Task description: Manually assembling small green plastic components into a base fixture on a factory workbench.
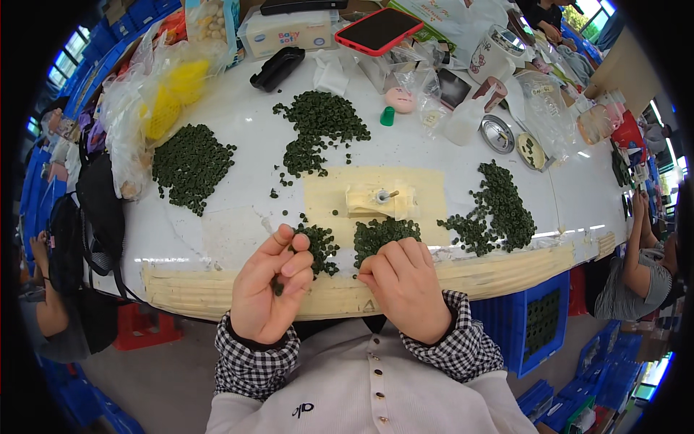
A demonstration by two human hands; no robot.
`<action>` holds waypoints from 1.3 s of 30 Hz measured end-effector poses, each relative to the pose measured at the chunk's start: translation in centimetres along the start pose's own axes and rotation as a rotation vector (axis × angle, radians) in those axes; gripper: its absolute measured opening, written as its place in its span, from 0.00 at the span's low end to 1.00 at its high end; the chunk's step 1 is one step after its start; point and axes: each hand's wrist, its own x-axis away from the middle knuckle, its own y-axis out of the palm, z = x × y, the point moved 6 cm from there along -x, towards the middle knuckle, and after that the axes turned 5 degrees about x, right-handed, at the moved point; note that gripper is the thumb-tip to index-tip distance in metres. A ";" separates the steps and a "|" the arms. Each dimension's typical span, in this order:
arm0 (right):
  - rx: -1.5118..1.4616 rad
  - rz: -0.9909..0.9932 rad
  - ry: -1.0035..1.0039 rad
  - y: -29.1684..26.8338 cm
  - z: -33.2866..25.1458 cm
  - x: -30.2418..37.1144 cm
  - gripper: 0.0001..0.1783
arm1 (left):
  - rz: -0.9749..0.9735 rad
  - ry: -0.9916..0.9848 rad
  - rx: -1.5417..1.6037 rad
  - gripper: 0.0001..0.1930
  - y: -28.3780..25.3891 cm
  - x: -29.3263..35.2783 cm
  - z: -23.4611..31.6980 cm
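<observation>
Small dark green round parts lie in several piles on the white table. My left hand [271,286] is turned partly palm up, its fingers curled over a few of these green parts [277,288]; thumb and fingertips come together at the top. Beside it lies a small pile [324,253]. My right hand [408,286] is back up with fingers bent and pressed together, at the near edge of another pile [383,235]; what its fingertips pinch, if anything, is hidden. Beyond that pile stands a tape-wrapped block [379,201] with a metal fitting and short pin on top.
More green parts form heaps at left [192,168], far middle [325,126] and right [502,210]. A red-cased phone [379,31], a wipes box [285,35], a mug [495,54] and plastic bags crowd the far side. Blue crates [542,318] stand below at right. Co-workers sit at both sides.
</observation>
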 end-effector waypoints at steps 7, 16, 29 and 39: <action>-0.325 0.250 0.146 -1.7 1.6 0.9 0.11 | -0.101 -0.248 0.026 0.11 0.0 -0.1 -3.9; -0.340 0.307 0.192 -2.6 2.0 0.8 0.11 | 0.008 -0.260 -0.148 0.17 1.0 -0.7 -5.6; -0.512 0.290 0.276 -3.0 2.5 1.2 0.11 | -0.152 -0.253 -0.251 0.19 0.7 -0.9 -5.9; -0.849 0.162 0.461 -1.6 3.0 2.1 0.07 | -0.137 -0.287 -0.106 0.21 0.5 -1.0 -6.4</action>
